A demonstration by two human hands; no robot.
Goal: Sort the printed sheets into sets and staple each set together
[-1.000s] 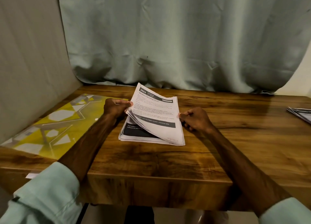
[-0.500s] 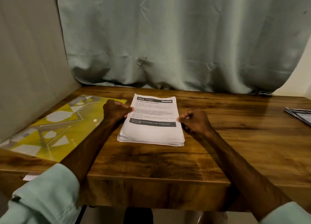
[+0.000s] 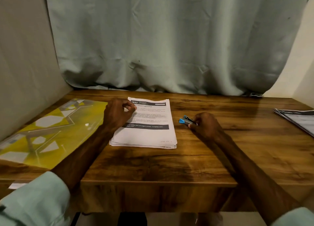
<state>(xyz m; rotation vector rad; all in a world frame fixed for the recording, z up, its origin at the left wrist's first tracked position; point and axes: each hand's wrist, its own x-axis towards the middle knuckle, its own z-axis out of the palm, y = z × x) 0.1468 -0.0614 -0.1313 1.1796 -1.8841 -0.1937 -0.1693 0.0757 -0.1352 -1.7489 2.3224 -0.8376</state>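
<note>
A stack of printed sheets (image 3: 149, 124) lies flat in the middle of the wooden table (image 3: 169, 164), its top page showing a dark header and a dark band. My left hand (image 3: 117, 115) rests on the stack's upper left part with curled fingers, thumb and forefinger close together at the page's corner area. My right hand (image 3: 205, 125) sits just right of the stack and grips a small blue stapler (image 3: 186, 120), whose blue tip points left toward the paper.
A yellow folder with white shapes (image 3: 45, 132) lies on the table's left side. Another pile of printed sheets (image 3: 299, 120) sits at the right edge. A grey-green curtain (image 3: 169, 47) hangs behind the table.
The lifted top sheets were laid flat onto the stack. My right hand left the paper's right edge and now holds a blue stapler. My left hand shifted onto the stack's upper left.
</note>
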